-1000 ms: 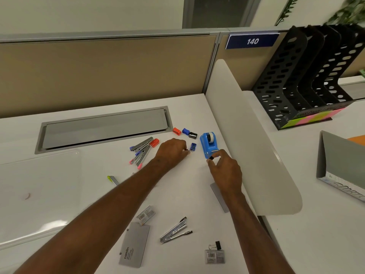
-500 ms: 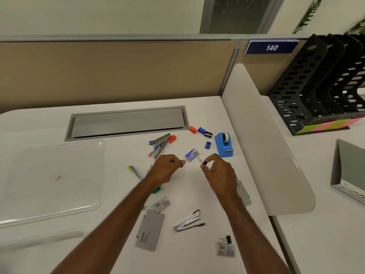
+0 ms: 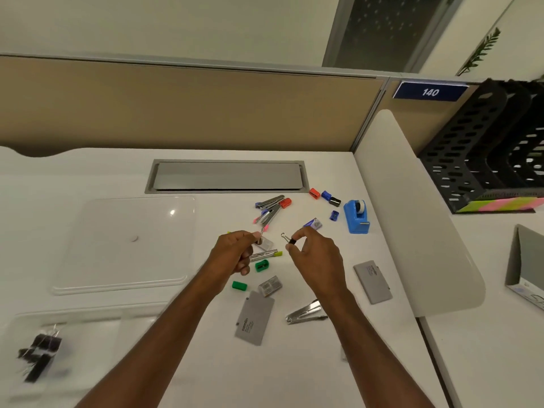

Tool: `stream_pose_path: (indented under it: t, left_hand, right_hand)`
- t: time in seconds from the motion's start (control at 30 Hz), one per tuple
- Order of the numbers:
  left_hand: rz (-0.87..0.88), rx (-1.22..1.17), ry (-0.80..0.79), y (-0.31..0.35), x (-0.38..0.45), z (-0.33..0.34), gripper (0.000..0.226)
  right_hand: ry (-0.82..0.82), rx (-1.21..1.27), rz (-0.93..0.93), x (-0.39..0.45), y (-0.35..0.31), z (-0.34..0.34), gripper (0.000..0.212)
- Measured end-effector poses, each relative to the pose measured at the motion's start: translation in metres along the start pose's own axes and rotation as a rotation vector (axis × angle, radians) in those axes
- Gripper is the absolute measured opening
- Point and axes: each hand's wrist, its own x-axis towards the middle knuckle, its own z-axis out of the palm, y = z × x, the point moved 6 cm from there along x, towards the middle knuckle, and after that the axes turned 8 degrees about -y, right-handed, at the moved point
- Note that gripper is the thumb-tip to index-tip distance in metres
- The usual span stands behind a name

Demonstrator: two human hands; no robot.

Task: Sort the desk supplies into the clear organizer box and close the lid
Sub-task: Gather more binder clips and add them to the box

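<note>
Hands above the desk [image 3: 294, 372], both right of the clear organizer box [image 3: 67, 348]: right hand [image 3: 316, 254] pinches a black binder clip [image 3: 290, 240], left hand [image 3: 235, 254] pinches a small, unclear metal piece; either light pinch could slip during transfer, dropping its item among scattered supplies.

We see a tan partition [image 3: 176, 107] across the upper frame, our white table [image 3: 206, 363] below, black file racks [image 3: 482, 154] at right, a dark window [image 3: 391, 28] top right.

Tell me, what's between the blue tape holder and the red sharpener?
In the head view, a blue sharpener and a black one lie between tape holder and red sharpener.
</note>
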Motion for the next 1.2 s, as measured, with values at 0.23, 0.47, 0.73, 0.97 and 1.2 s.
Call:
stream_pose_path:
  t: [0.23,0.47,0.73,0.97,1.2]
  left_hand:
    - [0.008,-0.033,0.093,-0.011,-0.054,-0.062,0.022]
    - [-0.021,0.008,0.150,-0.028,-0.105,-0.122,0.024]
    - [0.029,0.145,0.190,-0.034,-0.151,-0.186,0.029]
    - [0.114,0.385,0.328,-0.038,-0.194,-0.267,0.024]
    - [0.134,0.468,0.348,-0.054,-0.234,-0.327,0.012]
  right_hand:
    - [-0.086,-0.002,-0.022,-0.031,-0.063,0.021,0.017]
    - [-0.043,-0.009,-0.090,-0.065,-0.125,0.049,0.015]
    - [-0.061,-0.031,-0.156,-0.097,-0.199,0.094,0.014]
    - [-0.100,-0.064,-0.189,-0.116,-0.249,0.134,0.017]
    - [-0.107,-0.063,-0.206,-0.127,-0.283,0.163,0.015]
